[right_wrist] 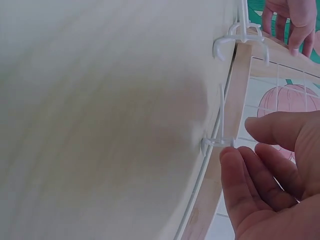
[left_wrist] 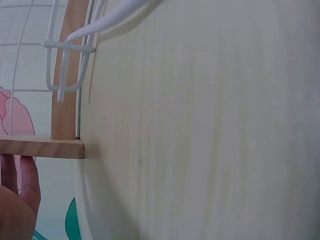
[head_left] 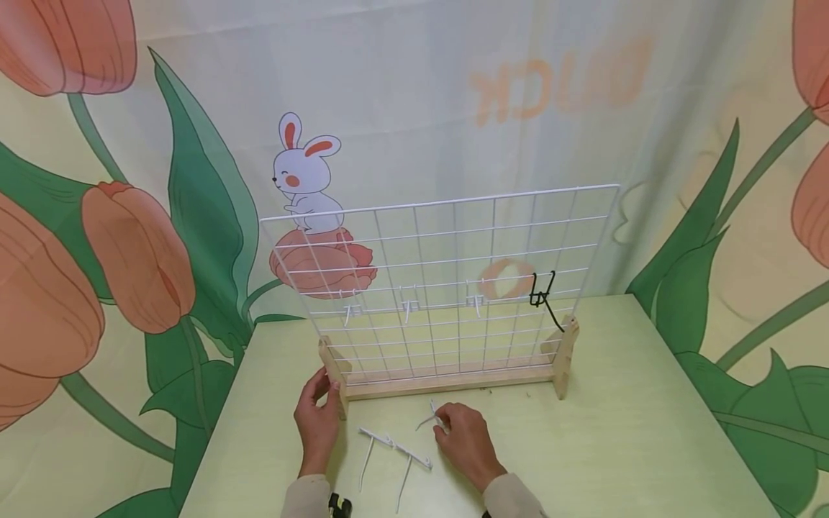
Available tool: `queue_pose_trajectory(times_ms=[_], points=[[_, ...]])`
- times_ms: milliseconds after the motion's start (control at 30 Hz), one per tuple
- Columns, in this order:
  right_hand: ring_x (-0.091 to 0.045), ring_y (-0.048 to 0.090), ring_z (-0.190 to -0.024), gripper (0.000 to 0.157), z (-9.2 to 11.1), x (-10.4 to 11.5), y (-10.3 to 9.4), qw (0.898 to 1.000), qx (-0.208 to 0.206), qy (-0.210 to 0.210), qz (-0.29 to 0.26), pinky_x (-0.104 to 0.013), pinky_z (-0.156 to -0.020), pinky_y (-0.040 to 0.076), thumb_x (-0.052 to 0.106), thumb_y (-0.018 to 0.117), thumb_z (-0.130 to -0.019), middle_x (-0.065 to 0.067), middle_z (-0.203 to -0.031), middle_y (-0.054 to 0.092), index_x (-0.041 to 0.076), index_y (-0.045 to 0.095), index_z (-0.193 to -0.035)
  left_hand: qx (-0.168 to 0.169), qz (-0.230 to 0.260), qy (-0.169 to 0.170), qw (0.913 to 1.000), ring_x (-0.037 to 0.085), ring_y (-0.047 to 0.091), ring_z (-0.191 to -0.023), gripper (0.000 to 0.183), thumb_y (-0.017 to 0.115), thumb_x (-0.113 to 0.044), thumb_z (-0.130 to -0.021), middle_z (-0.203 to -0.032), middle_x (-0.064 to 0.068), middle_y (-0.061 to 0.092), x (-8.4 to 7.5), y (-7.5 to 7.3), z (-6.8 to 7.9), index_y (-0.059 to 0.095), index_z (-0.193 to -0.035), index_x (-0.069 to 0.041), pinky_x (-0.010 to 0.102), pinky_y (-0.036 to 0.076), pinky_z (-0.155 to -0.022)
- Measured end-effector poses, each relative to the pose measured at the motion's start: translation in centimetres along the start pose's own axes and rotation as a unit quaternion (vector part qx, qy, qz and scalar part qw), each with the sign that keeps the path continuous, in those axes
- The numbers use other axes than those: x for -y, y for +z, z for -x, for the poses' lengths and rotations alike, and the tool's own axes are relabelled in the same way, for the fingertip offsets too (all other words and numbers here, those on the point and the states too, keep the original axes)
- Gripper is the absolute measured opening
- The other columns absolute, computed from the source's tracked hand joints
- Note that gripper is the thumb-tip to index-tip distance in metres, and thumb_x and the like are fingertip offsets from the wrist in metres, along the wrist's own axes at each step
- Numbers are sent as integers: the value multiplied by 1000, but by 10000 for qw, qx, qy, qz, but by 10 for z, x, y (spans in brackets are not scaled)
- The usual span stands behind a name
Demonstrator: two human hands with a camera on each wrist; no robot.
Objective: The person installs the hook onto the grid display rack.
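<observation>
My left hand [head_left: 317,417] touches the wooden side foot [head_left: 333,378] of a white wire grid rack [head_left: 434,288] from outside. In the left wrist view its fingers [left_wrist: 29,180] reach that foot's outer face. My right hand [head_left: 468,439] is low over the table, fingertips right at a small white wire hook [right_wrist: 220,142]. The right wrist view shows its thumb apart from the fingers and the hook's end beside a fingertip. Between the hands lie two joined-looking white hooks [head_left: 395,447], prongs toward me. Three white hooks [head_left: 409,306] and a black hook [head_left: 540,296] hang on the grid.
The rack's wooden base bar [head_left: 453,381] runs across the pale green table [head_left: 622,432], ending in a right side foot [head_left: 565,360]. Behind stands a curtain [head_left: 414,108] printed with tulips and a rabbit. Small dark specks lie before the base.
</observation>
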State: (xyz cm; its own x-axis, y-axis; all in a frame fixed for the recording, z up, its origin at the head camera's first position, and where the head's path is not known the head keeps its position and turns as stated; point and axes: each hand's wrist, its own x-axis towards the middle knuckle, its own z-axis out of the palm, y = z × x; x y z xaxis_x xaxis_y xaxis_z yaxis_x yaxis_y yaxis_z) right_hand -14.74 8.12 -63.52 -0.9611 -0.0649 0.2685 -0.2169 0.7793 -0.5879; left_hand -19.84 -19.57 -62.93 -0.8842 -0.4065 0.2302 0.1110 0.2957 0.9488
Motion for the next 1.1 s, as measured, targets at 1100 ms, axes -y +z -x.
queue_pose_trajectory(times_ms=[1100], points=[[-13, 67, -80, 16, -18, -18, -4, 9994, -290, -153, 66, -28, -68, 55, 0, 75, -81, 1, -88, 72, 10, 76, -94, 4, 77, -41, 10000, 18, 62, -112, 37, 68, -26, -95, -122, 1, 68, 4, 0, -2, 62, -131, -29, 11, 51, -74]])
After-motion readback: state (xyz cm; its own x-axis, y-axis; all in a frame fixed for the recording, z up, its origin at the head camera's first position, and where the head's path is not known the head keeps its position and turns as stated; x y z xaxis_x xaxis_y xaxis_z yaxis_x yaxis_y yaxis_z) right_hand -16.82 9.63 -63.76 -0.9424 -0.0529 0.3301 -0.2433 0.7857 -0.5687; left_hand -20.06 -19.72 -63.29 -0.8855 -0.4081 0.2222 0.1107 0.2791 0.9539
